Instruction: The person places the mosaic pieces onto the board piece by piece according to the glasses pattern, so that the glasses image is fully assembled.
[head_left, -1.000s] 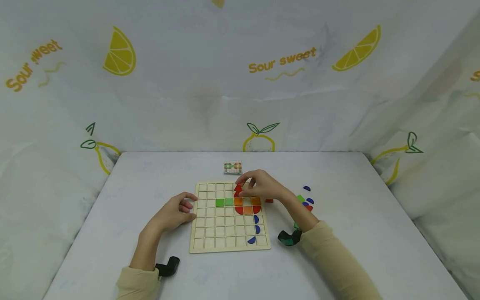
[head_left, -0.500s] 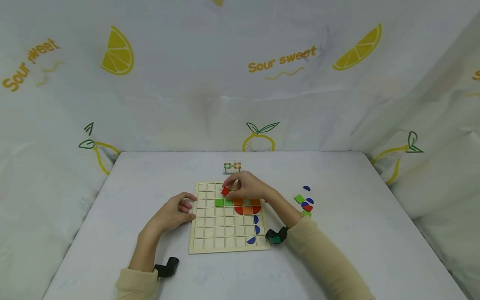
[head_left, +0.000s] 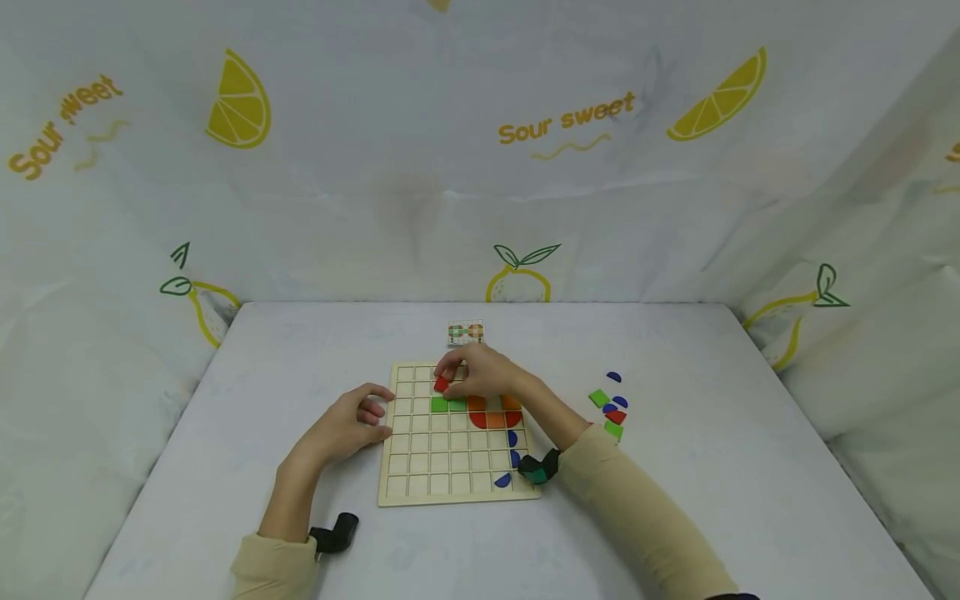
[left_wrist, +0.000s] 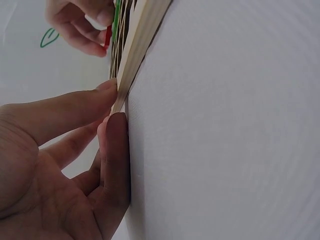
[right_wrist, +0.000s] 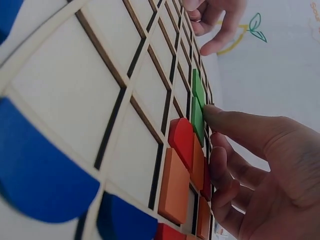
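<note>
My right hand [head_left: 480, 371] pinches a small red tile [head_left: 441, 384] over the upper middle of the pale wooden grid board [head_left: 420, 492]; the tile's exact shape is partly covered by the fingers. In the right wrist view, the thumb lies close beside the green square tiles [right_wrist: 197, 117]. My left hand [head_left: 348, 423] touches the board's left edge with its thumb and fingertips. Red rounded tiles [head_left: 477, 421] and orange squares [head_left: 496, 420] sit in cells at the right. Blue half-circle tiles [head_left: 502, 480] lie on the board's lower right.
Right of the board lie loose tiles: green squares [head_left: 612, 429], blue half-circles [head_left: 613, 377] and a red tile [head_left: 616, 417]. A small pattern card [head_left: 466, 332] lies behind the board. White cloth [head_left: 412, 208] with lemon prints hangs around the table.
My right hand has moved left across the board with the red tile, from above the orange squares to above the green ones. The left hand stays at the board's edge.
</note>
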